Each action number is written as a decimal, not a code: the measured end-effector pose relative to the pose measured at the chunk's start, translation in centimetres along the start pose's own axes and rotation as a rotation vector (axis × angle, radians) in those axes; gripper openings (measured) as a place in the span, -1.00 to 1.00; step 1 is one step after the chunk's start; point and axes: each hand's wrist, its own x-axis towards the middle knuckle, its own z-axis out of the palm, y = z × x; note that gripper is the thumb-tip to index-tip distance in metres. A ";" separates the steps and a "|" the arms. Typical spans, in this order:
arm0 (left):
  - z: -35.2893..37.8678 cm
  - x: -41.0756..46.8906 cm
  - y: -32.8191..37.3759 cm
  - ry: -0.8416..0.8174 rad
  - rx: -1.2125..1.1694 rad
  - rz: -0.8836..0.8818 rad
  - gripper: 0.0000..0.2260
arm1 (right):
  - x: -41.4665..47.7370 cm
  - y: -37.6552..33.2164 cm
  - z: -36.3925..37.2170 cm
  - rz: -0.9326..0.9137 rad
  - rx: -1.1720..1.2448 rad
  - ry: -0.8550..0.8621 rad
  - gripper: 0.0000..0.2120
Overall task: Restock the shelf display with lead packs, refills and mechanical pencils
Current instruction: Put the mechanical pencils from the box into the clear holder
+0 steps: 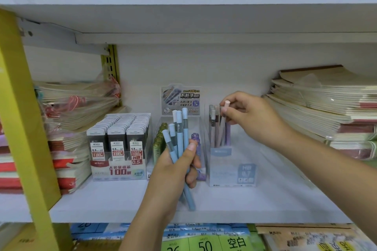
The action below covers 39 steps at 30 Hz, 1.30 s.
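While the left hand [177, 171] grips a bunch of blue pencils [179, 138] above the shelf [102, 204], the right hand [251, 116], at its two o'clock, pinches a pink pencil [221, 130] whose lower end sits in the clear box [232, 171]. Lead packs [118, 140] stand at the left hand's nine o'clock.

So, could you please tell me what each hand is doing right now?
Left hand: gripping a bunch of blue pencils.
Right hand: pinching the top of a pink pencil in the clear box.
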 end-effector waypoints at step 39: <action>0.8 -0.4 0.4 -0.085 0.045 -0.066 -0.88 | -2.0 -3.8 -3.5 -0.085 0.227 0.315 -0.73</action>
